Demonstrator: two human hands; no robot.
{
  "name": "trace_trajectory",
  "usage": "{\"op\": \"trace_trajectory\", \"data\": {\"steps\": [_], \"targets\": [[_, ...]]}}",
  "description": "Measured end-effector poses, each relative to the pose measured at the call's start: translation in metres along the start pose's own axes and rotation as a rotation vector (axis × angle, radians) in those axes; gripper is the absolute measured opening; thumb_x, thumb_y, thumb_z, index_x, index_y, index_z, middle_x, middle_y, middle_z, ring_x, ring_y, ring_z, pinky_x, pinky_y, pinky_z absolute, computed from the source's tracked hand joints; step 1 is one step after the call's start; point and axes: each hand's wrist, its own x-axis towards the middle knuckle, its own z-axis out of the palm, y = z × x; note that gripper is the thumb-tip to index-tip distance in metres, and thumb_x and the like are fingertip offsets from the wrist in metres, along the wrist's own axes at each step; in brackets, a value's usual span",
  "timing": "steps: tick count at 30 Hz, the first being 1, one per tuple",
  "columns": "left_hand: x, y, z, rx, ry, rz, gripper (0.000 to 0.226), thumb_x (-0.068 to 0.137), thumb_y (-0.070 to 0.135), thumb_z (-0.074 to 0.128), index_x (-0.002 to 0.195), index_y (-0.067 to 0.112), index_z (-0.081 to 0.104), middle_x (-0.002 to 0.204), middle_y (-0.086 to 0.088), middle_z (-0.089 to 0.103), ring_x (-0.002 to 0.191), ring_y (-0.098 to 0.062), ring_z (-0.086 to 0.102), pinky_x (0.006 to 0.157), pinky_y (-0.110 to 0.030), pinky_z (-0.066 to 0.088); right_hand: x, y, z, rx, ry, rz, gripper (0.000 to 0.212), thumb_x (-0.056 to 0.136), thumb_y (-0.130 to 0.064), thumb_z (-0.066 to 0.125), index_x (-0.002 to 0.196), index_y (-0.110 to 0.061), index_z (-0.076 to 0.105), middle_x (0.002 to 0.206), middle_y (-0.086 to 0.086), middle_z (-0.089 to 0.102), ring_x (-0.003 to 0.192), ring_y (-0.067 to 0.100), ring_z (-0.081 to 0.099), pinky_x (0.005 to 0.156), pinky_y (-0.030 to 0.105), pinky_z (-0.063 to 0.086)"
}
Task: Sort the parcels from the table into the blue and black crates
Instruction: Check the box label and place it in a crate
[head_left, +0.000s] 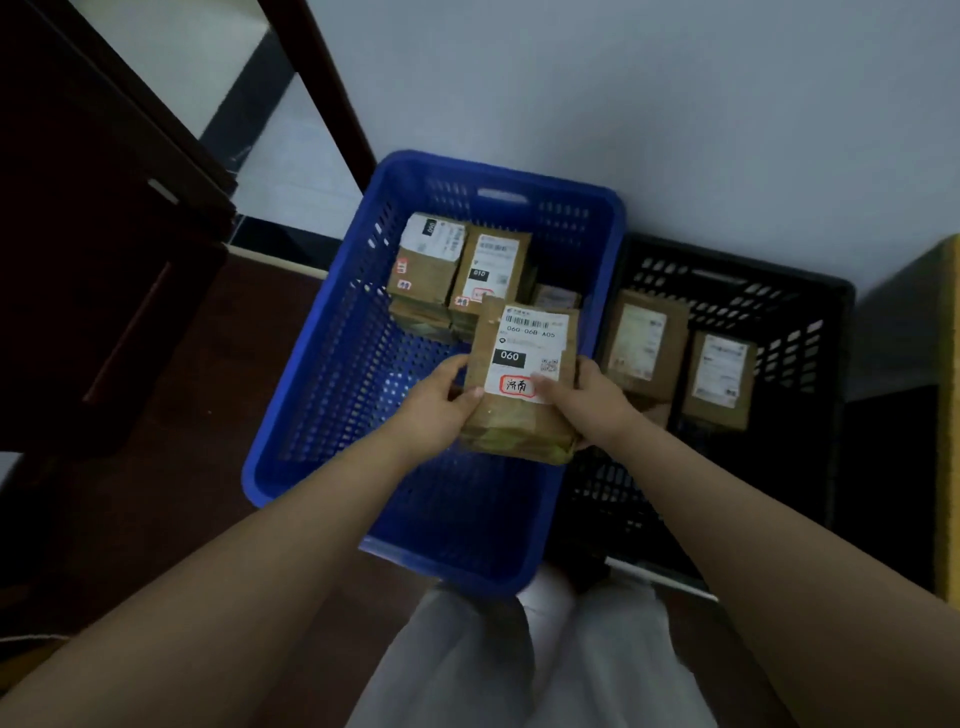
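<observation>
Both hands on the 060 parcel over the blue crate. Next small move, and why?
Probably lower the brown paper-wrapped parcel with the white 060 label into the blue perforated plastic crate. Left hand and right hand grip its sides above the crate's bare near floor, and two stacked brown parcels at the far end also carry red-marked labels. The black crate sits further right.

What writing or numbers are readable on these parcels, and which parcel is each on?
"060-06B-A05": white label of the held parcel.
"060": black box on the same label.
Two handwritten characters circled in red, same label: too blurred to read surely.
"010": rear parcel in the blue crate.
Labels in the black crate: too blurred.
</observation>
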Motion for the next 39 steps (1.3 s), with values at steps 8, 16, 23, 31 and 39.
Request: {"op": "trace_trajectory", "data": {"steps": [8,16,23,31,39], "targets": [[0.031,-0.051,-0.05,0.138,-0.146,-0.055,0.043,0.097,0.009,0.055,0.137,0.018,0.044,0.121,-0.008,0.064,0.113,-0.021,0.059,0.098,-0.039,0.05,0.024,0.006,0.069,0.103,0.044,0.09,0.069,0.091,-0.036,0.064,0.145,-0.017,0.025,0.134,0.001,0.055,0.111,0.022,0.057,0.089,0.041,0.053],[0.108,-0.026,-0.039,0.097,-0.159,0.053,0.047,0.094,0.009,0.058,0.138,0.021,0.047,0.127,-0.003,0.06,0.117,-0.018,0.056,0.101,-0.04,0.048,0.073,-0.015,0.059,-0.013,0.329,0.056,0.077,0.093,-0.036,0.063,0.145,-0.008,0.013,0.129,0.009,0.058,0.103,0.027,0.061,0.083,0.043,0.054],[0.188,0.0,-0.027,0.081,-0.207,0.079,0.049,0.094,0.003,0.056,0.14,0.019,0.047,0.128,-0.001,0.057,0.122,-0.016,0.051,0.104,-0.03,0.043,0.14,-0.035,0.031,-0.241,0.416,0.008,0.082,0.085,-0.038,0.07,0.143,-0.006,0.022,0.133,0.015,0.05,0.119,0.033,0.051,0.091,0.048,0.049],[0.264,0.01,-0.01,0.133,-0.223,0.047,0.054,0.093,0.004,0.058,0.143,0.021,0.043,0.132,-0.003,0.055,0.118,-0.015,0.049,0.095,-0.02,0.039,0.195,-0.051,0.018,-0.656,0.522,-0.022,0.092,0.085,-0.036,0.067,0.149,0.004,0.013,0.139,0.02,0.033,0.126,0.034,0.035,0.097,0.041,0.04],[0.297,-0.002,-0.003,0.382,-0.254,0.02,0.061,0.087,0.022,0.066,0.143,0.022,0.042,0.13,-0.014,0.047,0.12,-0.028,0.049,0.107,-0.037,0.042,0.221,-0.049,0.025,-0.824,0.528,0.008,0.106,0.086,-0.042,0.062,0.15,0.006,-0.009,0.155,0.026,0.013,0.139,0.038,0.023,0.111,0.04,0.028]]}}
